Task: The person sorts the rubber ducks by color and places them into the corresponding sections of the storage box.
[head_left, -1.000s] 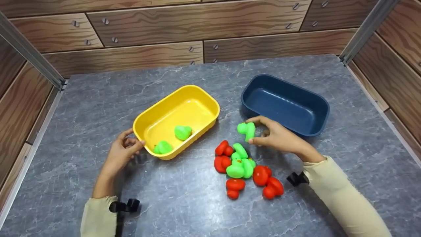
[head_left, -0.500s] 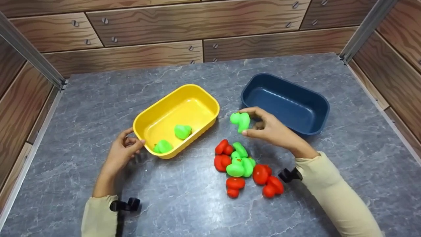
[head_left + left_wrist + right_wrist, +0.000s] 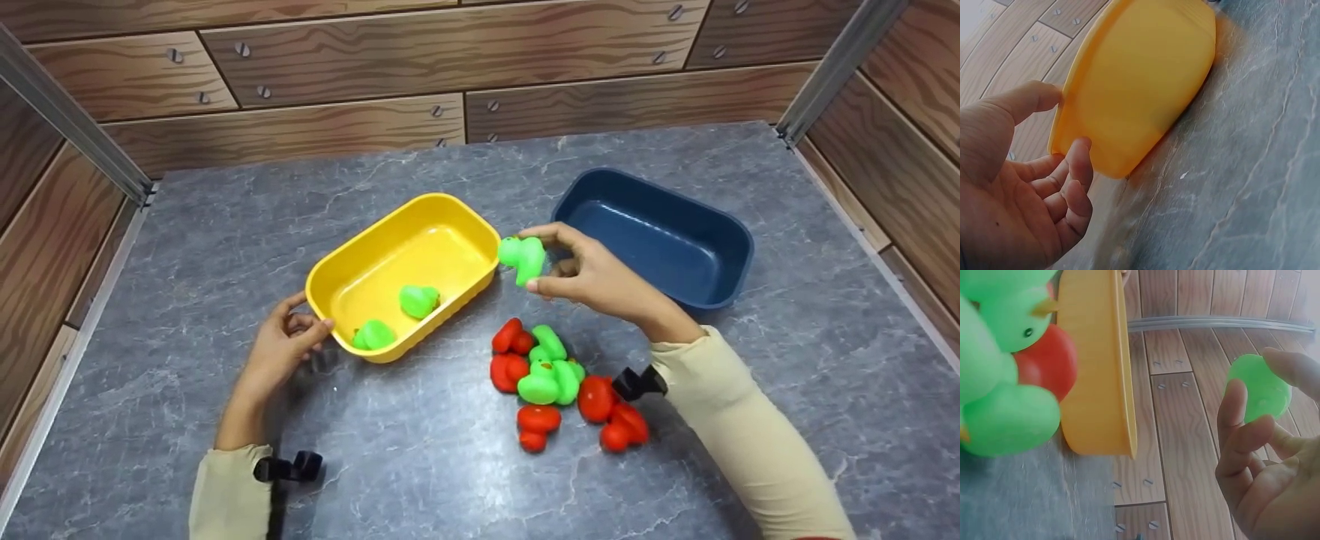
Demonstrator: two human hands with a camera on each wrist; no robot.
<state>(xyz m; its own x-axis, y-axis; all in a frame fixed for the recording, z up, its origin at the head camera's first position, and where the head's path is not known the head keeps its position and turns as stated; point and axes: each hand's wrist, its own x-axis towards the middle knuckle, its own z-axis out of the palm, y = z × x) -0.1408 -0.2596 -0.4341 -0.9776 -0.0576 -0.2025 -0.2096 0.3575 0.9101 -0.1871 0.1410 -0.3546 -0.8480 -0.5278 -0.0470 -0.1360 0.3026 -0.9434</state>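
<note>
Between the thumb and fingers of my right hand (image 3: 604, 277) is a green rubber duck (image 3: 529, 261), held up beside the right end of a yellow bin (image 3: 345, 259). The right wrist view shows the pinched duck (image 3: 1261, 388) from its rounded underside. My left hand (image 3: 276, 352) holds the bin's left end, thumb and index finger at the rim. In the left wrist view its other fingers curl near the bin's outer wall (image 3: 1140, 79). Two green ducks lie inside the bin, one at the middle (image 3: 418, 301), one at the near left (image 3: 373, 335).
A cluster of green ducks (image 3: 538, 386) and red ducks (image 3: 597, 397) lies on the grey marbled table (image 3: 420, 457), in front of my right hand. A dark blue bin (image 3: 652, 225) stands at the back right. Wood-patterned panels (image 3: 360, 60) surround the table.
My right hand has carried the green duck left and away from me, from above the cluster to the yellow bin's right end. My left hand has stayed at the bin.
</note>
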